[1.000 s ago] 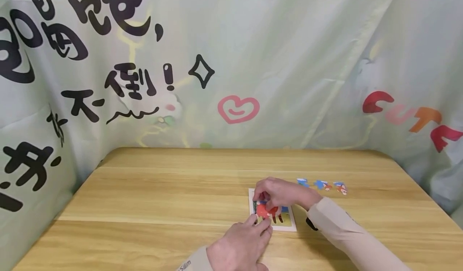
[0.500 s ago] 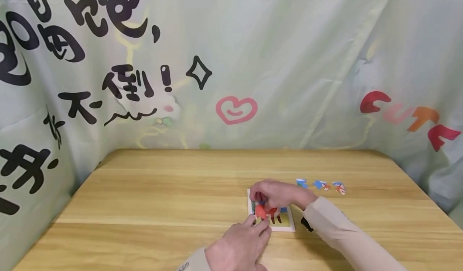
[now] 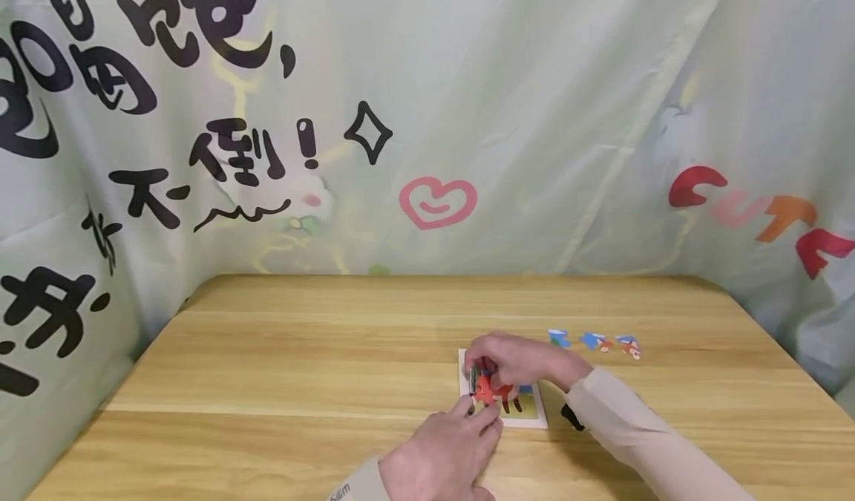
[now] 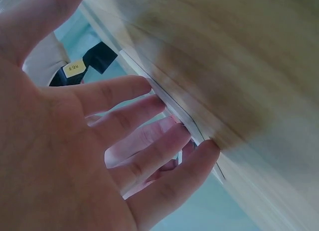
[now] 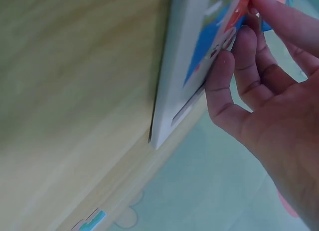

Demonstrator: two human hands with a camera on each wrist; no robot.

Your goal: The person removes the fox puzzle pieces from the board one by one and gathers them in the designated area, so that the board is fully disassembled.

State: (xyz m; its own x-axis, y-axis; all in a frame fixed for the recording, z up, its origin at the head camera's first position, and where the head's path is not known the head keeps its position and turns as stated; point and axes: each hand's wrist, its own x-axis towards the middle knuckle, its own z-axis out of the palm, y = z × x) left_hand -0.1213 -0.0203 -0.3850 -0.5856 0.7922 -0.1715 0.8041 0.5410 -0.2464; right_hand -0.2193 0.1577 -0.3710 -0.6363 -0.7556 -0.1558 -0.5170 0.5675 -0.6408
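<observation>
A white-framed jigsaw puzzle point(image 3: 528, 421) with a red animal picture lies on the table. My left hand point(image 3: 444, 449) has its fingers stretched to the puzzle's near left edge; in the left wrist view the fingertips point(image 4: 212, 146) rest along that edge. My right hand point(image 3: 514, 356) is over the upper part of the picture, its thumb and fingers pinching a red-and-blue puzzle piece point(image 3: 484, 390). In the right wrist view this piece point(image 5: 266, 27) shows partly behind the thumb, close over the board. The right hand hides the puzzle's top middle.
Several loose blue, white and orange puzzle pieces point(image 3: 592, 341) lie in a row behind the right forearm. The wooden table point(image 3: 287, 367) reaches back to a printed curtain point(image 3: 534, 115). A black strap piece point(image 3: 572, 417) shows under the right sleeve.
The red piece under the right fingers has turned slightly and more of it shows now. The left hand keeps its place; both hands are otherwise nearly still.
</observation>
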